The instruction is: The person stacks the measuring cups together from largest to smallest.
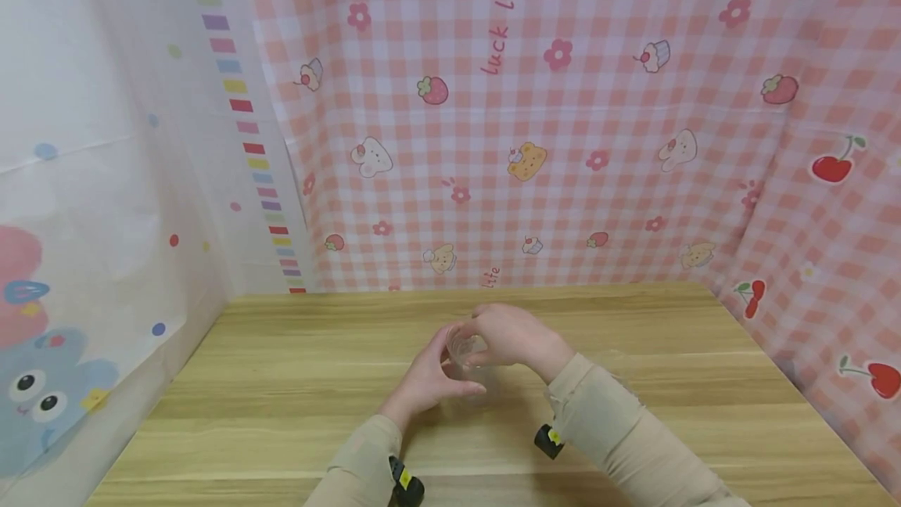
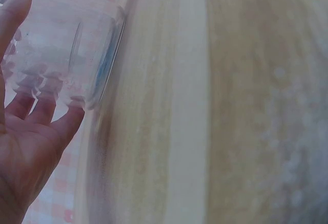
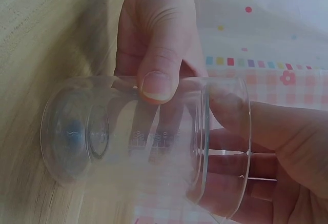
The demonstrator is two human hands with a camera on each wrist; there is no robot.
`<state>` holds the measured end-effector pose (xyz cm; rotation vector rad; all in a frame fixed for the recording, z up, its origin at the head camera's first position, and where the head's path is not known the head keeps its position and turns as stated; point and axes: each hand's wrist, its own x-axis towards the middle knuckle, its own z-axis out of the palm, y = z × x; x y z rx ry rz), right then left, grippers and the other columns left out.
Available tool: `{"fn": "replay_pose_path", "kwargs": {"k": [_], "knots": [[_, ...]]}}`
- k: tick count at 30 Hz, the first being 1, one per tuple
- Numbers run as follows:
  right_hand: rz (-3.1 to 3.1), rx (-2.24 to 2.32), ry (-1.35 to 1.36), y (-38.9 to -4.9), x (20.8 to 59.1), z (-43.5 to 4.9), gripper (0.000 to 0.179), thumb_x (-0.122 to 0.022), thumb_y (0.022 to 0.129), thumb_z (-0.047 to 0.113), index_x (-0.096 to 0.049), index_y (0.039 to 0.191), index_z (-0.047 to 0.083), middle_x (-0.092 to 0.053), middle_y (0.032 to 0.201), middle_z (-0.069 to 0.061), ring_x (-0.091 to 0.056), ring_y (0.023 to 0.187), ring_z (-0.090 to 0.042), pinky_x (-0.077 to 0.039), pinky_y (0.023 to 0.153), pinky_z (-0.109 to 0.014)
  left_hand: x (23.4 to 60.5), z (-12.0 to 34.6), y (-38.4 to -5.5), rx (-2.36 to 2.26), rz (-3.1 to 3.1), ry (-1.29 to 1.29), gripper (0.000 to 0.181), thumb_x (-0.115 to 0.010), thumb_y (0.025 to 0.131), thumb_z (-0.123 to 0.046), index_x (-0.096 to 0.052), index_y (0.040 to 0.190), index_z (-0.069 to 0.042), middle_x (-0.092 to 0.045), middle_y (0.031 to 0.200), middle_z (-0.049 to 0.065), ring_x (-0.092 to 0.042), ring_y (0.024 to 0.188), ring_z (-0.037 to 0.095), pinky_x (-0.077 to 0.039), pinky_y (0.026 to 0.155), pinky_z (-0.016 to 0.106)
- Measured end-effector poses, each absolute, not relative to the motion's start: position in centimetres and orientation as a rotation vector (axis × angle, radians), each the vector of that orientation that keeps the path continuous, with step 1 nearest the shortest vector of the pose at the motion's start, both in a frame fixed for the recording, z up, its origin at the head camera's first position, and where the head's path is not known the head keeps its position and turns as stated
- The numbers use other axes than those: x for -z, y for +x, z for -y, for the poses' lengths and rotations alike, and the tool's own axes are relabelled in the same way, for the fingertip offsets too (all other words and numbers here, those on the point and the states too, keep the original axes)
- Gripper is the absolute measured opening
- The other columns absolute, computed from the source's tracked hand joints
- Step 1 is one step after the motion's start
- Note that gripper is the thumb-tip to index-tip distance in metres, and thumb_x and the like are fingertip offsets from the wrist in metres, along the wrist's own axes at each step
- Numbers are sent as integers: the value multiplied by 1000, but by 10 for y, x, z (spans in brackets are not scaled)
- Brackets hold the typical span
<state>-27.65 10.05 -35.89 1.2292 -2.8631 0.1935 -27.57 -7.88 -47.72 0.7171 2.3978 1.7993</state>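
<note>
A clear glass beaker (image 1: 461, 349) stands between the hands at the middle of the table. In the right wrist view a smaller beaker (image 3: 154, 119) with printed white graduations sits inside the larger one (image 3: 59, 137), its base above the outer base. My left hand (image 1: 425, 375) grips the larger beaker from the left, thumb across its near side and fingers around the back. Over the mouth, my right hand (image 1: 512, 339) reaches in from above with curled fingers at the smaller beaker's rim. Those fingertips show only through glass.
The wooden table (image 1: 281, 382) runs back to a pink checked cloth (image 1: 479, 124). A white printed sheet (image 1: 141, 202) hangs along the left side. Near the right forearm a faint clear outline (image 1: 614, 357) shows on the tabletop.
</note>
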Motion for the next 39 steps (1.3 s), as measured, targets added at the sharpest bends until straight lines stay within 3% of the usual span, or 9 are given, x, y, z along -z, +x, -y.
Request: {"fn": "replay_pose_path", "kwargs": {"k": [22,29,39], "knots": [[2873,-284,1246,-276,360,-104,34,-80,84,27,-73,114,11,-69,96,-3,-61,83,-15,-53,75,-34,477,78,-274,-1836,-2354,698,91,-90,71,-11,-40,147,-18,-49,144,1,-49,129,23,-47,101,37],[2803,-369,1262,-278,360,-111,29,-74,89,19,-72,116,10,-71,101,-6,-65,87,-20,-55,73,-32,477,78,-276,-1839,-2365,711,90,-89,72,-9,-40,147,-19,-49,144,1,-51,127,24,-48,100,39],[2779,-403,1194,-276,356,-116,25,-73,91,22,-73,114,12,-72,100,-2,-67,84,-18,-55,69,-30,477,77,-276,-1838,-2359,693,91,-89,72,-9,-39,148,-18,-48,145,3,-49,129,26,-48,101,42]]}}
